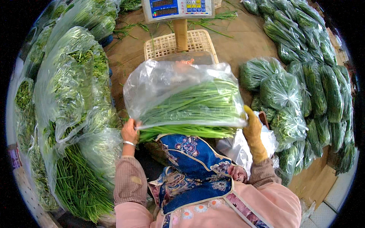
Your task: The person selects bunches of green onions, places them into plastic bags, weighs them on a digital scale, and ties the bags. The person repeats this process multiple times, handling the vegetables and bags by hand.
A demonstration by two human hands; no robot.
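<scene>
A clear plastic bag (154, 85) lies lengthwise before me, with a bundle of long green chives (196, 105) mostly inside it. Loose green leaves show below the bag's near edge, close to my apron. My bare left hand (130, 131), with a silver-coloured bracelet at the wrist, pinches the bag's lower left corner. On the other side, my right hand (253, 132) in a yellow glove holds the bag's right edge, its thumb pointing up; its fingertips are partly hidden. Beneath the bag's far edge shows part of the scale's platform (199, 57).
A digital scale display (178, 10) rises on a post behind the bag, beside a cream plastic basket (154, 48). Large bags of greens (68, 85) crowd the left. Several tied bags (281, 91) are piled right. White plastic bags (238, 151) lie by my right forearm.
</scene>
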